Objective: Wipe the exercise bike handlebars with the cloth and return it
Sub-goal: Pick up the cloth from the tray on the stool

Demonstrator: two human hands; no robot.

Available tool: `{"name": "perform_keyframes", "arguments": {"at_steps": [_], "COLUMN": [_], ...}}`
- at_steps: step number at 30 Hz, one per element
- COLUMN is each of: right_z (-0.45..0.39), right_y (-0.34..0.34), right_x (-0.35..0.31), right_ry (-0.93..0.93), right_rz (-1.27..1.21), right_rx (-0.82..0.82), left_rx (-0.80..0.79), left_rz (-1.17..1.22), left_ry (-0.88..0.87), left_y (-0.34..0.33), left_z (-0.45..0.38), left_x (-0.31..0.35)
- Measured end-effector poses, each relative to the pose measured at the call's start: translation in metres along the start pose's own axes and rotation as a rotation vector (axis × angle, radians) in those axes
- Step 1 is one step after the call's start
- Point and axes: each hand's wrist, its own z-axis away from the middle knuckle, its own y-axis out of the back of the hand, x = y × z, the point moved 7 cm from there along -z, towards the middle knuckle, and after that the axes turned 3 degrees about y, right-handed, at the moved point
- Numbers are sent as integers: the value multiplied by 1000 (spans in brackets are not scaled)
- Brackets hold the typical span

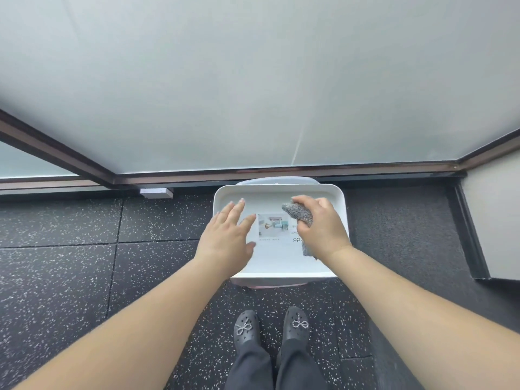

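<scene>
Grey cloth — gripped in right hand over white tray.
Cloth runs near-to-far, bunched end pointing far-left; left hand flat, fingers spread.

The white tray lay open from above, its low rim the only edge to clear. Inside, the right hand with the bunched grey cloth took up the right half, and the left hand covered the left edge. Bare tray floor showed between them, around a printed label. Just behind stood the frosted glass wall, seemingly blocking any reach further forward. Speckled dark floor lay free on both sides.
</scene>
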Motion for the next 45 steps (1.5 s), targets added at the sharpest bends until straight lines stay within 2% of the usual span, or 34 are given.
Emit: {"name": "perform_keyframes", "arguments": {"at_steps": [13, 19, 27, 35, 45], "right_z": [86, 127, 213, 329, 475], "right_y": [100, 131, 147, 127, 148], "right_x": [-55, -70, -70, -35, 43], "right_ry": [81, 106, 85, -61, -235], "right_rz": [56, 15, -8, -55, -140], "right_rx": [30, 120, 314, 465, 664], "left_rx": [176, 204, 215, 233, 234], "left_rz": [-16, -52, -101, -163, -255], "left_ry": [26, -23, -160, -321, -565], "left_y": [113, 137, 140, 113, 81], "left_z": [92, 130, 190, 254, 314], "left_x": [33, 48, 65, 89, 182]}}
